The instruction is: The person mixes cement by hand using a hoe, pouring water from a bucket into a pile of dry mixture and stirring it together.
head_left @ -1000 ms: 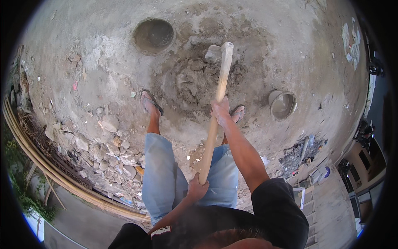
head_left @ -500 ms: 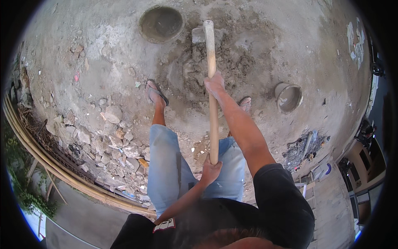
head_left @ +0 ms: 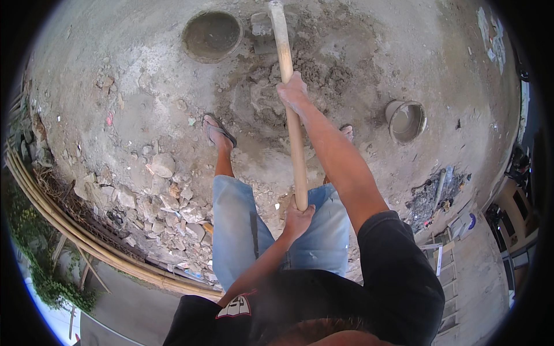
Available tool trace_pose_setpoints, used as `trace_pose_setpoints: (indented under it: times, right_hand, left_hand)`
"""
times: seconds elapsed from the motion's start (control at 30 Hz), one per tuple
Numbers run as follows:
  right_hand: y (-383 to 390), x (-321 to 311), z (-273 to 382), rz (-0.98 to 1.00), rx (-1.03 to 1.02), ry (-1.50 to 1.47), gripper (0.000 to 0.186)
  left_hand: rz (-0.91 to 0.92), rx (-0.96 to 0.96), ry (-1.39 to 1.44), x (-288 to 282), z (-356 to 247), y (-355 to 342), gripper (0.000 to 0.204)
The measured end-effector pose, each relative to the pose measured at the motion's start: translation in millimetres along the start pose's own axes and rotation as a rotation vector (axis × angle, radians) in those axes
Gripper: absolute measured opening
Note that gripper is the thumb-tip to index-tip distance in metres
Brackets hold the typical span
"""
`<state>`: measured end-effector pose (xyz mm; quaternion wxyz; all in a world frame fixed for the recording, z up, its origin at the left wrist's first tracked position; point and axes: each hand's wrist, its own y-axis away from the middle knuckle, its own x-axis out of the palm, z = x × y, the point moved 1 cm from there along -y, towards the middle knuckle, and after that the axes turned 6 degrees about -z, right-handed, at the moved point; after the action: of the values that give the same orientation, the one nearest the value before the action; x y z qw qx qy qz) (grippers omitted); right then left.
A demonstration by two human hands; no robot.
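A long wooden-handled hoe (head_left: pixel 296 153) slants away from me between my legs. My left hand (head_left: pixel 297 220) is wrapped round the handle's near end, close to my thighs. Farther up, my right hand (head_left: pixel 293 92) grips the same handle with the arm stretched out. At the far end the handle is caked grey, and the wide mud-coated blade (head_left: pixel 264 36) shows beside it at the edge of the wet mix. Below the blade lies a heap of wet grey mortar (head_left: pixel 268 95) on the ground; the handle and my right hand cover part of it.
A round basin (head_left: pixel 212 57) stands beyond the mortar on the left, and a bucket (head_left: pixel 411 134) stands to its right. Broken stones (head_left: pixel 164 199) lie left of my legs. Long bamboo poles (head_left: pixel 75 233) border the rubble. Dark ash-like debris (head_left: pixel 435 196) lies at the right.
The hoe has moved farther away and slightly left, its far end now close to the top of the view. Both hands have moved away with it, still gripping the handle.
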<state>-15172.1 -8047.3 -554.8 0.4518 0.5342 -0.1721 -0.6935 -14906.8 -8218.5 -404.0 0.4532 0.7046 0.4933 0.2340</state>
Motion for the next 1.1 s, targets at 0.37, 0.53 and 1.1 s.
trace_pose_setpoints:
  times: [0.37, 0.53, 1.1]
  right_hand:
    - [92.8, -29.2, -143.6, 0.066, 0.373, -0.720, 0.017]
    - [16.9, -111.9, -123.2, -0.301, 0.285, -0.844, 0.009]
    - [184.3, 45.3, -55.5, -0.137, 0.511, -0.973, 0.019]
  left_hand:
    - [0.171, -0.212, -0.599, -45.3, -33.5, 117.8, 0.039]
    - [0.289, 0.039, -0.614, -49.7, -77.8, 8.9, 0.041]
    - [0.068, -0.119, -0.735, -226.7, -79.8, 111.3, 0.029]
